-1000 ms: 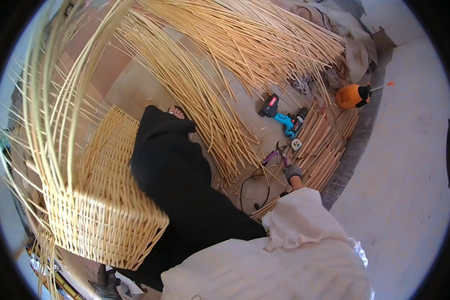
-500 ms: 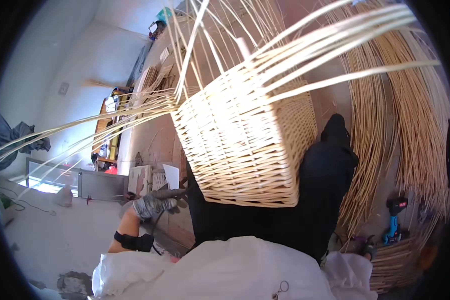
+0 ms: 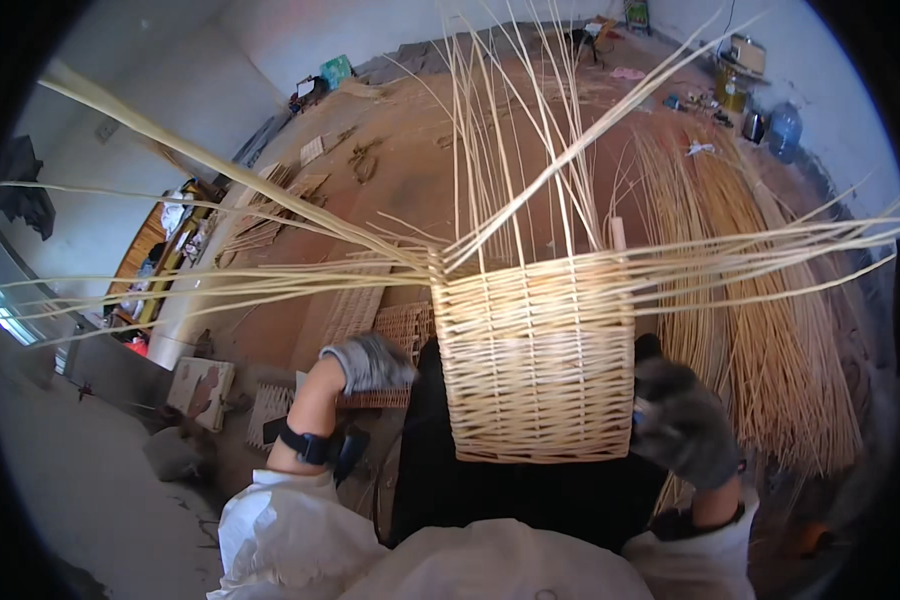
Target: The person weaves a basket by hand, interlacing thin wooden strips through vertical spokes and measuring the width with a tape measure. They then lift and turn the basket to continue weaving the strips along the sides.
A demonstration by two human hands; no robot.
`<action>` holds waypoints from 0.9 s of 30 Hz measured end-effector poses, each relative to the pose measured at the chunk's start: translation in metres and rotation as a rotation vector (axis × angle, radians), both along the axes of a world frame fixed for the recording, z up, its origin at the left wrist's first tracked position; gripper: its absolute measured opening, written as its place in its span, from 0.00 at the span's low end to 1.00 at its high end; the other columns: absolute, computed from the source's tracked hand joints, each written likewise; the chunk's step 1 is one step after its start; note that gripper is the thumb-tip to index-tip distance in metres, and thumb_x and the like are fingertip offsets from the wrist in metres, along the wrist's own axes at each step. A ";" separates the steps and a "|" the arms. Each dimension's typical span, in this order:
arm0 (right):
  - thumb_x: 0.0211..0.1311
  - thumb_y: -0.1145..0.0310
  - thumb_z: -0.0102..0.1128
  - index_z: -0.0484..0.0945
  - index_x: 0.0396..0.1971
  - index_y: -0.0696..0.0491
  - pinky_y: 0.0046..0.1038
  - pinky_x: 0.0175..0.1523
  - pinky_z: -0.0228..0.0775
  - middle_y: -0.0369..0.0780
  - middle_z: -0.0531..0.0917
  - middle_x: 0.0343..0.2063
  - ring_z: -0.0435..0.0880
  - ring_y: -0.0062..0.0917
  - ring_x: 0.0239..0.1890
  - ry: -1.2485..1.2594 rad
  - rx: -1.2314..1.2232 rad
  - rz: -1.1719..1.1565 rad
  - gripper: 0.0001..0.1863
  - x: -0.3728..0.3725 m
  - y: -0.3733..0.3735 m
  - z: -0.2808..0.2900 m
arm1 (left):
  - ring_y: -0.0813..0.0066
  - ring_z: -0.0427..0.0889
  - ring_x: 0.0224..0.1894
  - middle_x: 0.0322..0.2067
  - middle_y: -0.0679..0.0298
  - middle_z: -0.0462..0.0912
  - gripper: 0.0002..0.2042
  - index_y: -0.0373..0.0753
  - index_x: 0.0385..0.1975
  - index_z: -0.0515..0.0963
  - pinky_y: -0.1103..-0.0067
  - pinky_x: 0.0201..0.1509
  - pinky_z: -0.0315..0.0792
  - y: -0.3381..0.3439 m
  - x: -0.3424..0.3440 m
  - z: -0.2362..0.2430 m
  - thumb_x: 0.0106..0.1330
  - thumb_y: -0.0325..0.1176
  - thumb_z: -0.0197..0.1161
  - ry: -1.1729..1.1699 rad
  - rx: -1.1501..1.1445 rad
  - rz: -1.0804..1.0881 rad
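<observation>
A woven wicker basket (image 3: 535, 370) sits upright on my dark-clad legs (image 3: 540, 500), with long pale rods (image 3: 770, 255) fanning out from its top. My left hand (image 3: 370, 362) wears a grey glove and is just left of the basket, its fingers smeared by motion. My right hand (image 3: 685, 420), gloved and blurred, is curled at the basket's right side around a small object I cannot make out.
Bundled willow rods (image 3: 780, 380) lie on the floor at right. Woven panels (image 3: 390, 320) and a pale box (image 3: 200, 390) are at left, near a wooden shelf (image 3: 150, 250). A blue water bottle (image 3: 785, 130) stands by the far right wall.
The view has swung from downward right to forward. The basket now sits squarer in front of me. My right hand has risen from beside the pliers on the floor to the basket's side.
</observation>
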State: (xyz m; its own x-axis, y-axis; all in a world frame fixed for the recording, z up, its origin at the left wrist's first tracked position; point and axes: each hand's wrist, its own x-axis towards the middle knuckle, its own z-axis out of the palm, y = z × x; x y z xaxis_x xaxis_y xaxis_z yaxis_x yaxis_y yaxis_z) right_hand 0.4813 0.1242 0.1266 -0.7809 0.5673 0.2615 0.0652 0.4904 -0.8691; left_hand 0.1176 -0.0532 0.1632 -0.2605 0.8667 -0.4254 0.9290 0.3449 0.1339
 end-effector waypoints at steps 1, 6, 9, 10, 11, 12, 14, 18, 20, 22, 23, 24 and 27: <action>0.48 0.62 0.57 0.70 0.24 0.57 0.23 0.32 0.69 0.42 0.75 0.26 0.74 0.24 0.22 0.235 -0.146 0.200 0.12 -0.041 0.000 0.041 | 0.71 0.78 0.31 0.27 0.60 0.79 0.10 0.36 0.28 0.77 0.79 0.34 0.70 -0.009 -0.051 -0.024 0.55 0.37 0.56 0.252 -0.007 0.066; 0.51 0.65 0.54 0.74 0.29 0.57 0.17 0.24 0.65 0.35 0.75 0.27 0.71 0.16 0.21 0.391 -0.591 0.250 0.11 -0.203 0.039 0.095 | 0.71 0.76 0.37 0.34 0.58 0.78 0.13 0.37 0.35 0.75 0.79 0.41 0.69 0.040 -0.113 -0.020 0.58 0.39 0.52 0.108 0.773 0.168; 0.56 0.52 0.46 0.77 0.30 0.54 0.23 0.26 0.67 0.38 0.78 0.22 0.72 0.19 0.19 -0.099 0.026 0.273 0.20 -0.290 0.059 0.104 | 0.71 0.73 0.33 0.29 0.61 0.77 0.20 0.36 0.34 0.75 0.78 0.40 0.66 0.080 -0.074 0.009 0.56 0.49 0.53 -0.662 0.993 0.291; 0.55 0.49 0.44 0.77 0.29 0.56 0.25 0.28 0.67 0.40 0.78 0.21 0.73 0.23 0.20 -0.150 0.202 0.329 0.23 -0.323 0.057 0.097 | 0.71 0.73 0.33 0.29 0.61 0.77 0.20 0.36 0.34 0.75 0.78 0.40 0.66 0.081 -0.078 0.012 0.56 0.49 0.53 -0.655 1.026 0.308; 0.54 0.47 0.43 0.76 0.27 0.57 0.28 0.30 0.67 0.42 0.78 0.20 0.74 0.27 0.20 -0.209 0.377 0.368 0.26 -0.346 0.060 0.087 | 0.72 0.73 0.33 0.28 0.61 0.77 0.19 0.36 0.34 0.76 0.78 0.40 0.66 0.092 -0.090 0.007 0.56 0.48 0.54 -0.701 0.928 0.337; 0.54 0.47 0.43 0.76 0.27 0.57 0.28 0.30 0.67 0.42 0.78 0.20 0.74 0.27 0.20 -0.224 0.399 0.374 0.26 -0.352 0.061 0.084 | 0.72 0.72 0.32 0.28 0.61 0.77 0.19 0.36 0.33 0.76 0.78 0.40 0.66 0.104 -0.104 0.003 0.56 0.48 0.54 -0.748 0.828 0.359; 0.53 0.44 0.41 0.75 0.26 0.58 0.31 0.33 0.66 0.46 0.77 0.20 0.74 0.36 0.22 -0.132 0.508 0.427 0.29 -0.366 0.049 0.070 | 0.72 0.72 0.32 0.27 0.61 0.77 0.19 0.37 0.32 0.77 0.78 0.39 0.66 0.096 -0.128 -0.008 0.56 0.48 0.55 -0.823 0.617 0.452; 0.48 0.60 0.52 0.76 0.28 0.54 0.28 0.29 0.70 0.43 0.77 0.20 0.77 0.30 0.22 -0.408 1.119 0.440 0.13 -0.324 0.081 0.086 | 0.75 0.73 0.32 0.28 0.65 0.78 0.19 0.39 0.32 0.77 0.77 0.39 0.66 0.113 -0.136 -0.017 0.55 0.50 0.54 -0.541 0.574 0.116; 0.51 0.54 0.50 0.76 0.25 0.56 0.29 0.27 0.68 0.42 0.76 0.15 0.76 0.26 0.20 -0.528 0.867 0.453 0.18 -0.293 0.060 0.120 | 0.75 0.73 0.32 0.29 0.66 0.78 0.18 0.40 0.33 0.77 0.78 0.39 0.66 0.088 -0.153 -0.040 0.55 0.50 0.54 -0.377 0.546 0.183; 0.48 0.58 0.54 0.76 0.26 0.55 0.26 0.24 0.69 0.41 0.76 0.15 0.76 0.22 0.20 -0.678 0.360 0.209 0.14 -0.251 0.078 0.133 | 0.76 0.73 0.32 0.32 0.64 0.78 0.20 0.39 0.36 0.76 0.79 0.37 0.67 0.111 -0.126 -0.017 0.55 0.50 0.55 -0.309 0.337 0.163; 0.46 0.59 0.56 0.76 0.27 0.54 0.25 0.24 0.69 0.41 0.76 0.15 0.76 0.21 0.20 -0.643 0.205 0.111 0.14 -0.234 0.090 0.132 | 0.76 0.73 0.32 0.32 0.64 0.78 0.20 0.39 0.36 0.76 0.79 0.37 0.67 0.123 -0.123 -0.019 0.55 0.50 0.55 -0.319 0.334 0.145; 0.46 0.59 0.56 0.76 0.27 0.54 0.25 0.24 0.69 0.41 0.76 0.15 0.76 0.21 0.20 -0.643 0.205 0.101 0.14 -0.222 0.100 0.131 | 0.76 0.73 0.32 0.33 0.64 0.78 0.21 0.37 0.36 0.76 0.79 0.36 0.67 0.130 -0.124 -0.020 0.54 0.49 0.55 -0.472 0.306 0.198; 0.41 0.62 0.57 0.77 0.29 0.54 0.26 0.28 0.70 0.42 0.77 0.17 0.77 0.25 0.21 -0.678 0.317 0.108 0.14 -0.214 0.121 0.108 | 0.75 0.75 0.31 0.35 0.61 0.77 0.20 0.32 0.36 0.75 0.80 0.34 0.70 0.126 -0.131 -0.026 0.54 0.46 0.56 -0.567 0.375 0.148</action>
